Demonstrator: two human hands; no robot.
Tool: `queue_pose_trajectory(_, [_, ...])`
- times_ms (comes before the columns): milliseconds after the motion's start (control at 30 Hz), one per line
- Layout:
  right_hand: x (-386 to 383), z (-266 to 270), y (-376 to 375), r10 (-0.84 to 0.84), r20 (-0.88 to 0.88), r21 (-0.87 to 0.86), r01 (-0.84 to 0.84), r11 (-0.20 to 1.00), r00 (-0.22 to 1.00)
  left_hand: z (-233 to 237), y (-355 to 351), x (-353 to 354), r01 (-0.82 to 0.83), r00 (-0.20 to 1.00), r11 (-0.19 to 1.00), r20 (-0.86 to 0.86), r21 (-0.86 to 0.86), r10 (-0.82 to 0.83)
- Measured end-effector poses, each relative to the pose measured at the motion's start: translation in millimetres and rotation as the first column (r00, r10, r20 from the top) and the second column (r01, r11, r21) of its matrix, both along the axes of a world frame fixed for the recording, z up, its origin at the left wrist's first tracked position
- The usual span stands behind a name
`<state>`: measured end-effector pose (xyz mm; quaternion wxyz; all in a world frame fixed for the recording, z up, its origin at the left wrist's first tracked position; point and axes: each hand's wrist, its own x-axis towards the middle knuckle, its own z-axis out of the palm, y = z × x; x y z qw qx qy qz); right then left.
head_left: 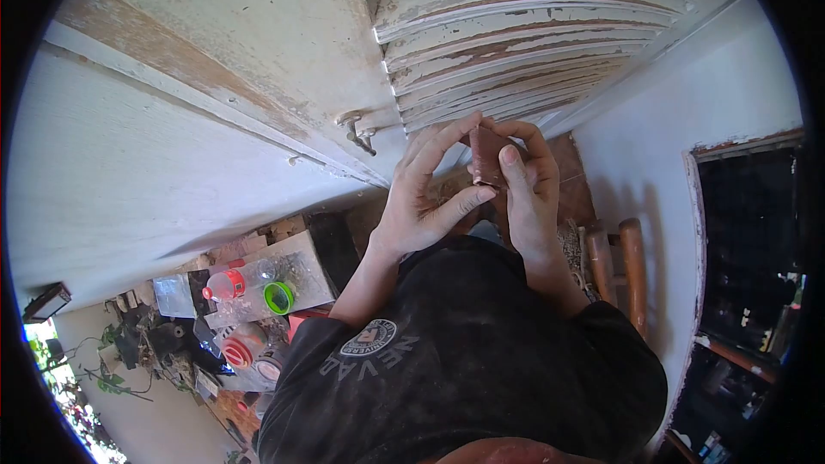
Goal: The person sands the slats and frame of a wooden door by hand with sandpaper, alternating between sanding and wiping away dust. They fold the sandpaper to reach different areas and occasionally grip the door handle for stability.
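Observation:
A small reddish-brown folded sheet, like sandpaper, [486,155] is held between my two hands in front of my chest. My left hand [430,193] has its fingertips on the sheet's upper left edge and its thumb near the lower edge. On the other side my right hand [530,189] pinches the sheet, its thumb on the face and its fingers behind. Just beyond the hands stands a louvered door [507,43] with worn, peeling pale paint. A metal door handle [356,131] sits left of the hands.
To the lower left, a cluttered surface [305,262] bears a clear bottle with a red label [225,284], a green-rimmed container [278,297] and jars. Wooden posts [633,275] lean by the right wall. A dark framed opening [748,241] is at far right.

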<state>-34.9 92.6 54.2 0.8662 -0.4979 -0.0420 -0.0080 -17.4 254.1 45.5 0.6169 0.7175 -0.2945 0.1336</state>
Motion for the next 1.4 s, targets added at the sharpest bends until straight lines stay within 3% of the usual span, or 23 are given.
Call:
queue_pose_trajectory(33, [0.0,-1.2,-1.2,0.001,0.002,-0.001,-0.001,1.000,1.000,0.5,-0.2,-1.7,-0.001,1.000,1.000,0.002,-0.001,0.001])
queue_pose_trajectory(100, [1.1,-3.4,-4.1,-0.034,0.310,-0.311,0.135,0.941,0.950,2.0,-0.8,-7.3,-0.027,0.995,0.995,-0.099,-0.098,0.018])
queue_pose_trajectory(133, [2.3,2.3,-5.4,-0.031,0.312,-0.311,0.133,0.941,0.950,2.5,-1.4,-8.4,-0.029,0.995,0.995,-0.097,-0.098,0.020])
queue_pose_trajectory(200, [5.0,22.9,-6.8,-0.017,0.679,-0.579,0.550,0.602,0.734,3.5,-2.6,-10.6,-0.046,0.985,0.972,-0.175,-0.229,0.006])
queue_pose_trajectory(233, [5.5,20.0,-8.8,-0.015,0.680,-0.579,0.550,0.602,0.733,6.1,-0.1,-11.3,-0.048,0.985,0.972,-0.174,-0.230,0.007])
queue_pose_trajectory(300, [6.2,10.0,-16.5,0.044,0.719,-0.583,0.568,0.581,0.694,12.2,6.8,-12.9,-0.005,0.981,1.000,-0.192,0.020,0.009])
queue_pose_trajectory(367, [6.3,5.5,-20.4,0.012,0.691,-0.569,0.534,0.626,0.723,10.6,-0.9,-18.8,-0.017,0.966,1.000,-0.259,-0.015,0.012])
queue_pose_trajectory(433, [0.8,-3.2,-20.1,-0.217,0.287,-0.407,0.323,0.854,0.933,10.7,-3.9,-22.5,0.035,0.917,0.997,-0.395,-0.071,-0.060])
queue_pose_trajectory(467, [-1.6,0.1,-19.2,-0.152,0.148,-0.253,0.186,0.950,0.977,8.7,-5.6,-21.2,0.043,0.917,0.993,-0.391,-0.106,-0.081])
queue_pose_trajectory(500, [-1.8,-1.1,-15.7,-0.151,0.147,-0.254,0.185,0.949,0.977,7.7,-7.5,-21.2,0.042,0.917,0.993,-0.391,-0.107,-0.081])
queue_pose_trajectory(567, [0.4,-3.7,-4.8,-0.144,0.024,0.055,0.143,0.988,0.989,7.6,-11.8,-20.6,0.038,0.876,0.985,-0.468,-0.168,-0.113])
queue_pose_trajectory(667, [-11.4,10.5,7.9,-0.105,-0.076,-0.050,0.101,0.994,0.992,13.1,-17.3,-21.0,0.060,0.864,0.979,-0.482,-0.195,-0.149])
queue_pose_trajectory(767, [-11.6,-4.9,1.1,-0.042,-0.002,-0.157,0.041,0.987,0.999,7.6,-28.8,-23.1,0.022,0.853,0.958,-0.494,-0.287,-0.168])
queue_pose_trajectory(800, [-9.5,-8.9,-6.4,0.001,-0.069,-0.180,-0.013,0.984,0.998,7.2,-29.6,-23.9,0.028,0.854,0.957,-0.491,-0.287,-0.173])
queue_pose_trajectory(900, [-3.3,-10.1,-9.8,-0.064,-0.078,-0.158,0.051,0.986,0.995,2.0,-27.0,-21.9,-0.026,0.789,0.944,-0.586,-0.328,-0.182])
queue_pose_trajectory(967, [-2.0,-5.0,-9.6,-0.117,-0.065,-0.148,0.106,0.983,0.991,-5.5,-22.0,-16.0,-0.027,0.857,0.984,-0.510,-0.178,-0.069])
queue_pose_trajectory(1033, [-1.2,-2.5,-9.9,-0.164,-0.060,-0.137,0.155,0.978,0.985,1.5,-25.5,-20.3,-0.035,0.804,0.978,-0.586,-0.206,-0.095])
queue_pose_trajectory(1100, [1.3,-2.3,-10.7,-0.210,-0.022,-0.105,0.207,0.973,0.977,-1.2,-35.3,-22.7,-0.093,0.789,0.889,-0.577,-0.448,-0.208])
queue_pose_trajectory(1133, [1.7,-3.6,-12.6,-0.210,-0.024,-0.106,0.206,0.973,0.977,-1.0,-35.4,-23.1,-0.094,0.788,0.890,-0.579,-0.447,-0.208])
queue_pose_trajectory(1200, [1.5,-6.9,-17.5,-0.241,-0.019,-0.104,0.238,0.966,0.970,1.1,-35.0,-23.0,-0.037,0.906,0.968,-0.417,-0.250,-0.073])
queue_pose_trajectory(1233, [1.2,-6.7,-17.8,-0.242,-0.020,-0.104,0.239,0.965,0.970,1.9,-34.2,-22.4,-0.036,0.905,0.968,-0.418,-0.249,-0.074])
queue_pose_trajectory(1300, [0.3,-5.3,-18.3,-0.293,0.033,-0.160,0.294,0.942,0.956,3.7,-31.4,-20.8,-0.030,0.968,0.994,-0.252,-0.101,0.004])
queue_pose_trajectory(1400, [-2.0,-1.2,-16.8,-0.282,0.107,-0.124,0.295,0.948,0.953,7.5,-28.0,-19.0,0.013,0.961,0.999,-0.277,-0.035,-0.022])
